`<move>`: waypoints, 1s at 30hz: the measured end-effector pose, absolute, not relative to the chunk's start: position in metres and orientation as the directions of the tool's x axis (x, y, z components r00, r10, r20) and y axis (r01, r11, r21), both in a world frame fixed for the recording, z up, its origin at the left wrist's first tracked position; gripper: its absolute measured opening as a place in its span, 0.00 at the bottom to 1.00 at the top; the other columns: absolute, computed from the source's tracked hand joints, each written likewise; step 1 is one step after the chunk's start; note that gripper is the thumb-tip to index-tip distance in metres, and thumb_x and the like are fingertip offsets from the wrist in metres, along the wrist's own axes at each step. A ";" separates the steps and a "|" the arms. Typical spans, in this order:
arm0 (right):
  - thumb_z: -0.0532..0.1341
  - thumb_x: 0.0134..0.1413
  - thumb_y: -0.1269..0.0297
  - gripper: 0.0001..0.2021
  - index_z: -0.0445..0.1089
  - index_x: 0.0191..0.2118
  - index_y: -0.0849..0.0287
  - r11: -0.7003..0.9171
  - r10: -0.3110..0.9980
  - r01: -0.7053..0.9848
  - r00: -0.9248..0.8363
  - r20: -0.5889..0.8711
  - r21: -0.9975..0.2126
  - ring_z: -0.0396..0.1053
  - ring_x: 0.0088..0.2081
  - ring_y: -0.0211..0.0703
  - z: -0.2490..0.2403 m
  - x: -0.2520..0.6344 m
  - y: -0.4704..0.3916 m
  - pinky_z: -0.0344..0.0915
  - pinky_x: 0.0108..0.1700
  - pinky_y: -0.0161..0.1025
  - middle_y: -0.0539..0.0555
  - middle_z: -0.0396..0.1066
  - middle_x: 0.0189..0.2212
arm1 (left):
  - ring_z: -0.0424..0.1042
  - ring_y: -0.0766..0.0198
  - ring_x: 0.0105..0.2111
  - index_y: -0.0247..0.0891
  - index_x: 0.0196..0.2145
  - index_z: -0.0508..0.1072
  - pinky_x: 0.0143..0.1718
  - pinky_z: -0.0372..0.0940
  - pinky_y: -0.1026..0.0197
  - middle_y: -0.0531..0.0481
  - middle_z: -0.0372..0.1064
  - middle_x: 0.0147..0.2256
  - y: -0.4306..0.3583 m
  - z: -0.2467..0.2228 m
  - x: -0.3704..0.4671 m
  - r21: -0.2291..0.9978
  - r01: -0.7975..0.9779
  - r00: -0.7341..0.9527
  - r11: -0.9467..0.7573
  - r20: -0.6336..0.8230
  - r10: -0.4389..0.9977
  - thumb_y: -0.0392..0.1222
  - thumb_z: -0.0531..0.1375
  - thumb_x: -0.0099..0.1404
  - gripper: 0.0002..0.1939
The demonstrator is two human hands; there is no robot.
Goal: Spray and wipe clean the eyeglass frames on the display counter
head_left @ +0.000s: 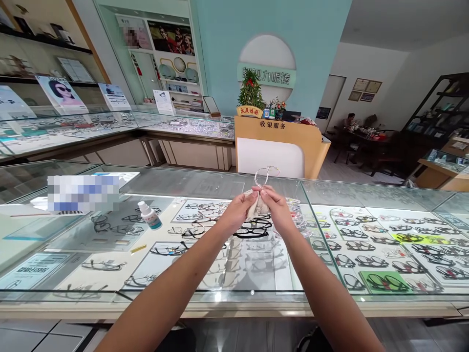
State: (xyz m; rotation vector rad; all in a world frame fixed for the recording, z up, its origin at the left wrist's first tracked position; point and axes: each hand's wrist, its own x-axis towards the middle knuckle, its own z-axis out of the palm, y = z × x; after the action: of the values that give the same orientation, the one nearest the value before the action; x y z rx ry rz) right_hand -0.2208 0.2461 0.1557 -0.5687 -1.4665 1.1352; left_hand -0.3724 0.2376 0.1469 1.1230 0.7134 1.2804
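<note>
Above the glass counter, my left hand [238, 210] and my right hand [275, 201] meet with fingers closed. Between them is a beige cloth [258, 209], bunched up and hanging below the thumbs. A pair of clear-framed eyeglasses [256, 179] sticks up from the fingertips, gripped together with the cloth. The lower part of the eyeglasses is hidden by fingers and cloth. Under the glass below my hands lie several dark-framed eyeglasses [252, 231]. To the left of my left hand, a small white spray bottle [149, 215] with a blue-green label stands on the counter.
The glass display counter [183, 296] spans the front, with rows of eyeglasses [361, 246] inside at right. A yellow strip [138, 248] and a blurred-out box [83, 193] lie at left. Beyond stand a wooden cashier desk [280, 126] and another display case [186, 128]. A person [349, 120] sits far right.
</note>
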 end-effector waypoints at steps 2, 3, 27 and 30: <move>0.66 0.64 0.47 0.15 0.85 0.47 0.47 0.386 0.861 -0.269 -0.238 0.449 -0.882 0.67 0.60 0.52 0.154 -0.221 0.248 0.61 0.65 0.47 0.54 0.75 0.51 | 0.61 0.70 0.23 0.36 0.36 0.76 0.29 0.56 0.64 0.56 0.65 0.23 0.237 0.148 -0.374 0.938 -0.333 0.219 -0.094 0.174 0.960 0.62 0.73 0.59 0.25; 0.66 0.64 0.48 0.15 0.85 0.47 0.47 0.371 0.869 -0.282 -0.231 0.438 -0.885 0.67 0.59 0.52 0.153 -0.221 0.249 0.61 0.64 0.47 0.54 0.75 0.51 | 0.62 0.70 0.24 0.36 0.38 0.77 0.29 0.56 0.64 0.56 0.67 0.24 0.237 0.149 -0.375 0.943 -0.320 0.239 -0.094 0.177 0.955 0.59 0.74 0.58 0.24; 0.67 0.60 0.42 0.18 0.85 0.46 0.46 0.373 0.875 -0.278 -0.211 0.435 -0.885 0.70 0.56 0.52 0.151 -0.229 0.247 0.66 0.60 0.47 0.53 0.78 0.51 | 0.67 0.66 0.31 0.37 0.45 0.77 0.34 0.62 0.63 0.52 0.73 0.32 0.236 0.147 -0.371 0.942 -0.248 0.136 -0.225 0.264 0.955 0.62 0.72 0.60 0.27; 0.67 0.60 0.43 0.17 0.85 0.43 0.48 0.423 0.855 -0.256 -0.204 0.476 -0.869 0.70 0.55 0.51 0.153 -0.232 0.244 0.64 0.62 0.48 0.54 0.78 0.48 | 0.67 0.67 0.30 0.38 0.45 0.78 0.33 0.62 0.64 0.52 0.73 0.32 0.238 0.145 -0.369 0.939 -0.247 0.045 -0.241 0.260 0.965 0.69 0.67 0.62 0.30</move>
State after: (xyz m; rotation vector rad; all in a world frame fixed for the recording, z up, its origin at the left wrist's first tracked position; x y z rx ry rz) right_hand -0.2316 0.2443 0.1533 -0.5726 -1.4283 1.1163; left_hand -0.3691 0.2377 0.1453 1.2407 0.8404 1.4377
